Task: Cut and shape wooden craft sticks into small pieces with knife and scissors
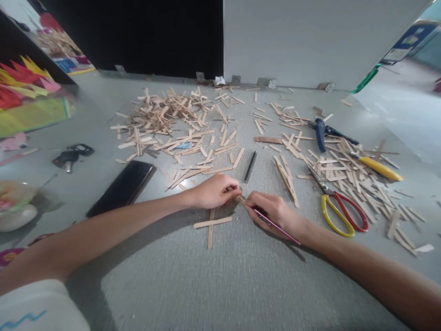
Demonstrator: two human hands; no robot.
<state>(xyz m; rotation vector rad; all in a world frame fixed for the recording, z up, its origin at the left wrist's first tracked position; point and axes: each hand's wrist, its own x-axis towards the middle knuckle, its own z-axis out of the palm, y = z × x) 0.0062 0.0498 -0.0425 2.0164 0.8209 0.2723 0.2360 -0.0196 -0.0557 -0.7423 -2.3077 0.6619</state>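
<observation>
My left hand [216,191] is closed, its fingertips pinching the end of a small wooden stick [240,200] on the grey table. My right hand [274,212] is closed round a thin pink pencil [277,227], with its tip at that same stick. Just below my left hand two wooden sticks [212,223] lie crossed on the table. A bundle of sticks [286,179] lies right of my hands.
Heaps of wooden sticks [165,119] cover the far left and right [347,172]. Yellow-and-red scissors [339,209], a yellow-handled tool [381,168], blue pliers [320,133], a black pen [250,166], a black phone [122,187] and keys [70,155] lie around. Coloured paper [24,92] sits at left.
</observation>
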